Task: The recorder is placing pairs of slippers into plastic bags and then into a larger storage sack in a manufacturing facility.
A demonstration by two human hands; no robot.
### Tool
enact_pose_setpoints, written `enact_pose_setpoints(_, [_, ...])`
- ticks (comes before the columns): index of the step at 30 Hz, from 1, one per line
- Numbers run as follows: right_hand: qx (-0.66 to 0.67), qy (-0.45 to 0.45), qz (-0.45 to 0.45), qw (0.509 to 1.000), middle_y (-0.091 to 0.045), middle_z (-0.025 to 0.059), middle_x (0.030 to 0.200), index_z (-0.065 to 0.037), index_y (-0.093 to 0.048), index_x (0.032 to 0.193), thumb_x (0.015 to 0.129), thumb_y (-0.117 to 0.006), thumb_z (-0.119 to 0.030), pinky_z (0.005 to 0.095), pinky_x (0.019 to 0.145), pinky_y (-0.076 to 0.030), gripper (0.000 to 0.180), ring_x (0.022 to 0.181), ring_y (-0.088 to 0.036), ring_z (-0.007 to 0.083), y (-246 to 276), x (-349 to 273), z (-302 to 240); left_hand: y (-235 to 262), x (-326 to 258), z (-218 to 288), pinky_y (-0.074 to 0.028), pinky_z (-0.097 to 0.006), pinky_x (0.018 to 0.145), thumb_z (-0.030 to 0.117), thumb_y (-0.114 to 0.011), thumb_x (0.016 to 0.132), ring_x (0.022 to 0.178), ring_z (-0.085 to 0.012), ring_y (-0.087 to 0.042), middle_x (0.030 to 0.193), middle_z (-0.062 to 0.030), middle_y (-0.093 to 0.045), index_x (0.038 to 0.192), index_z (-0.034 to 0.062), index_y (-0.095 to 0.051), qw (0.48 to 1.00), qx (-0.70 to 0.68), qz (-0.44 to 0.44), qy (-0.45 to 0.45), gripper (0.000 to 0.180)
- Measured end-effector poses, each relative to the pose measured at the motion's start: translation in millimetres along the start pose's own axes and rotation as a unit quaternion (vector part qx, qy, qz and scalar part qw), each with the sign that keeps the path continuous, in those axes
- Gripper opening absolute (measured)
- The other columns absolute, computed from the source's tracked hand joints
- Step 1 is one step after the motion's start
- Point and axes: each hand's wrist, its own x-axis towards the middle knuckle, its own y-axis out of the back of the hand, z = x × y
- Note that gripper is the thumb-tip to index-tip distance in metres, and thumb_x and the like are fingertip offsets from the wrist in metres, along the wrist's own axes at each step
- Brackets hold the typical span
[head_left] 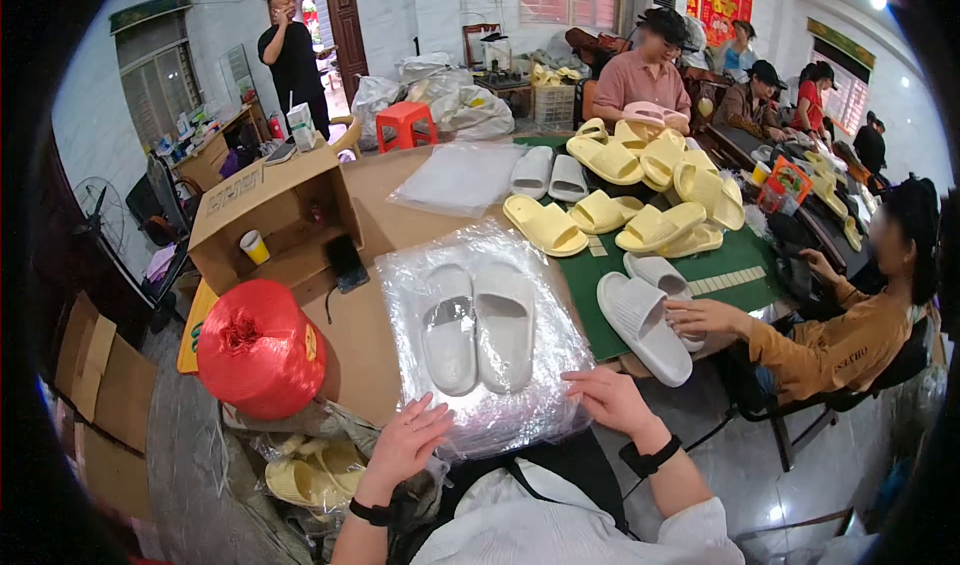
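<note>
- Head view: a pair of pale grey slippers lies side by side on a stack of clear plastic bags, toward the near edge of the brown table; glare makes it hard to tell whether film covers them.
- Both hands are apart. The left hand lies at the near left edge of the plastic, fingers extended and slightly spread.
- The right hand has its fingertips at the near right edge of the plastic; whether they pinch it, I cannot tell.
- Left of the bags sit a large red roll of twine, a dark phone and an open cardboard box with a yellow cup inside.
- Beyond the bags lies another clear plastic stack.
- Yellow slippers are heaped on a green mat to the right.
- Near the mat's close edge, a co-worker's hand is at another grey pair, one slipper tilted.
</note>
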Motion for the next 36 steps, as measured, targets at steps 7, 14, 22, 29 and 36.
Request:
enact_pose_setpoints(7, [0.111,-0.194,0.052,0.973,-0.071,0.0096,0.09,-0.004,-0.073,0.096,0.095,-0.064,-0.013,0.0325,0.074,-0.054,0.012,0.084,-0.069,0.0215,-10.4,-6.2,31.8,-7.8,-2.0,-22.0,-0.055,-0.034,0.088,0.011,-0.055,0.098,0.095,-0.0226,-0.072,0.095,-0.0107,-0.076,0.094,-0.0013,-0.072,0.906,-0.341,0.078,0.239,0.021])
enact_pose_setpoints(14, [0.129,-0.289,0.177,0.932,-0.064,0.0092,0.063,0.002,-0.07,0.089,0.094,-0.067,-0.021,0.0312,0.055,-0.049,0.023,0.056,-0.063,0.0157,-21.1,46.6,13.8,-2.9,46.1,-38.9,-0.053,-0.031,0.067,0.021,-0.051,0.103,0.073,-0.0177,-0.069,0.075,-0.0097,-0.071,0.087,-0.0036,-0.069,0.875,-0.32,0.132,0.338,0.034])
enact_pose_setpoints(22, [-0.233,-0.018,0.261,0.937,-0.056,0.0171,0.129,-0.007,-0.061,0.123,0.079,-0.07,-0.011,0.0493,0.093,-0.045,0.045,0.116,-0.055,0.0374,-42.6,63.0,-25.4,-18.7,55.9,-49.9,-0.052,-0.034,0.061,0.024,-0.058,0.096,0.062,-0.0228,-0.068,0.072,-0.0126,-0.071,0.088,-0.0016,-0.071,0.906,-0.15,0.099,0.382,0.03])
enact_pose_setpoints(29, [-0.149,0.034,-0.038,0.988,-0.038,0.0126,0.157,-0.014,-0.046,0.147,0.097,-0.056,-0.042,0.0502,0.121,-0.023,0.058,0.148,-0.03,0.034,-109.7,69.5,-36.9,-26.4,43.6,-58.7,-0.052,-0.04,0.064,0.019,-0.058,0.094,0.067,-0.0274,-0.069,0.081,-0.014,-0.072,0.102,0.001,-0.07,0.919,-0.177,0.074,0.345,0.023])
enact_pose_setpoints(36, [-0.14,0.021,-0.035,0.989,-0.036,0.0122,0.159,-0.015,-0.043,0.15,0.098,-0.055,-0.046,0.0511,0.12,-0.022,0.061,0.147,-0.031,0.0361,-115.7,61.4,-26.3,-25.5,69.6,6.9,-0.03,-0.054,0.116,0.019,-0.062,0.091,0.144,-0.0443,-0.031,0.156,-0.0212,-0.037,0.137,0.007,-0.055,0.976,0.135,0.149,0.08,0.048])
